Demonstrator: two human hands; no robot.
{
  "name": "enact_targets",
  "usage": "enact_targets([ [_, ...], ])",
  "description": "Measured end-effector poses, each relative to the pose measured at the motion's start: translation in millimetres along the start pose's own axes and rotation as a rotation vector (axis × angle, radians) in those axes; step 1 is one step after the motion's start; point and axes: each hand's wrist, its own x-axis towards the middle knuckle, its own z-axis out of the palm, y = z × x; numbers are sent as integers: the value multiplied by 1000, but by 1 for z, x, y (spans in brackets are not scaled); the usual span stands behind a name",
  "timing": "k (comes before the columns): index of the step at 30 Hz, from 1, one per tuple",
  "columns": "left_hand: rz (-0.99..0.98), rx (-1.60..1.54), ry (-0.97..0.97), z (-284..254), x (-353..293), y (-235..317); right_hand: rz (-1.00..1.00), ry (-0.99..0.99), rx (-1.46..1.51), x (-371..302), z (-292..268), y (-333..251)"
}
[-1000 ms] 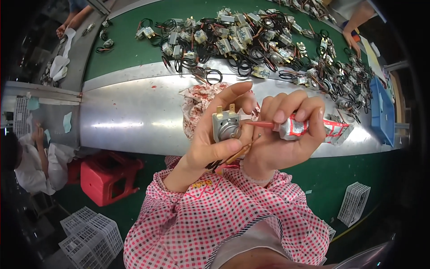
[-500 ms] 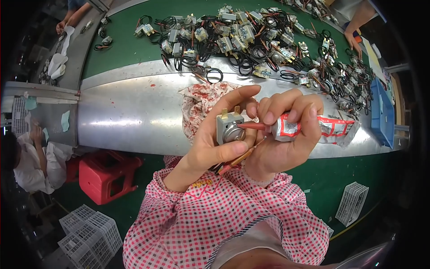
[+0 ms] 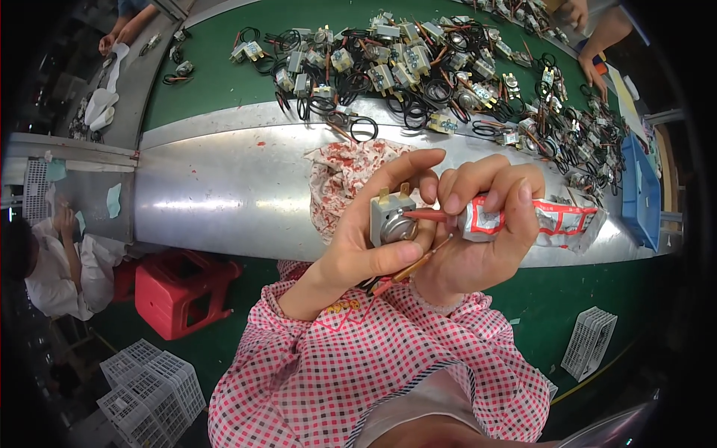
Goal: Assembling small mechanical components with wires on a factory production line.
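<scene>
My left hand grips a small thermostat, a pale grey block with a round metal face and brass tabs on top. Under my left thumb, a thin copper-coloured rod sticks out at a slant, and black wire shows below the fingers. My right hand is closed around a crumpled silver-and-red squeeze tube. Its red tapered nozzle points left, with the tip at the upper edge of the metal face; whether it touches, I cannot tell.
A stained cloth lies on the metal bench edge behind my hands. Beyond it, several thermostats with black coiled leads are heaped on the green surface. A blue bin stands right. Other people's hands are at the far right.
Both hands, with the thermostat and tube, sit slightly farther right in the picture, as does the whole scene. The nozzle stays at the thermostat's face. Another hand has appeared at the top right.
</scene>
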Motion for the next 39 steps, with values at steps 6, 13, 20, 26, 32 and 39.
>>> enact_targets([
  [6,10,4,20,-2,-2,1,-20,-108,-14,-4,-8,0],
  [13,-9,58,99,-11,-2,6,-38,45,-45,-3,7,16],
  [20,91,49,223,-33,-12,28,-15,161,104,9,3,39],
  [26,995,-165,1012,-187,-91,122,217,83,-313,-8,-54,78],
  [32,429,697,1078,-197,-30,141,-123,-495,-967,-25,-74,95],
  [39,369,2628,764,-335,39,278,-85,-763,-1008,-14,-79,90],
])
